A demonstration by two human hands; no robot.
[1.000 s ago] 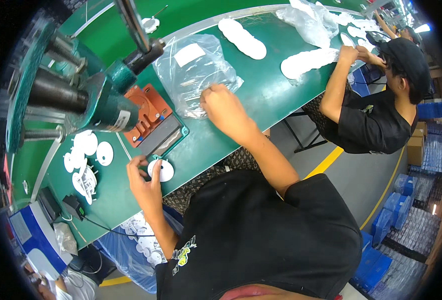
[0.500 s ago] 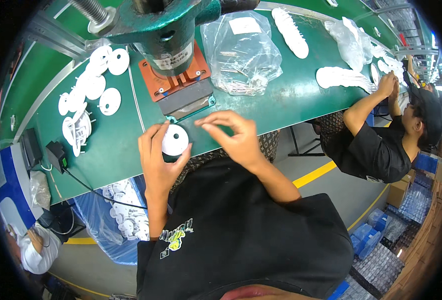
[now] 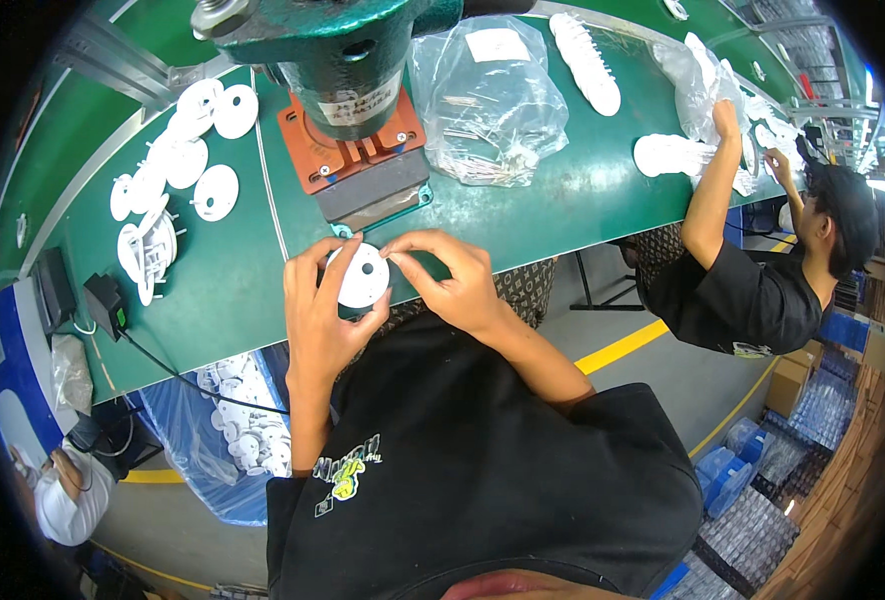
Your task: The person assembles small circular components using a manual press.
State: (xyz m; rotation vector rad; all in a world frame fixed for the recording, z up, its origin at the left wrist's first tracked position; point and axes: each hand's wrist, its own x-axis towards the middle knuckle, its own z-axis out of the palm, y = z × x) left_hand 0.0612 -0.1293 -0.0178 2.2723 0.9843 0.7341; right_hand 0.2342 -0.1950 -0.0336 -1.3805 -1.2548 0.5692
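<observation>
A white plastic disc point(image 3: 360, 287) with a round hole is gripped by its rim in my left hand point(image 3: 315, 318), just off the table's near edge. My right hand point(image 3: 455, 283) is pinched, thumb against forefinger, with its fingertips at the disc's upper right rim. Whatever sits in that pinch is too small to make out. Straight beyond the disc is a green press point(image 3: 348, 85) with an orange base plate point(image 3: 308, 158) and a grey block point(image 3: 373, 188). To its right lies a clear bag point(image 3: 493, 120) holding thin metal pins.
Loose white discs point(image 3: 178, 160) with pegs are scattered at the left, beside a black adapter point(image 3: 108, 305) with a cable. Stacked discs point(image 3: 585, 65) lie at the far right. A blue-lined bin point(image 3: 198, 440) of white parts stands below the table. A co-worker point(image 3: 753, 270) sits at the right.
My right hand has moved left and down so its fingertips meet the disc's rim. The disc has shifted slightly right. The co-worker's arm has reached out to a plastic bag.
</observation>
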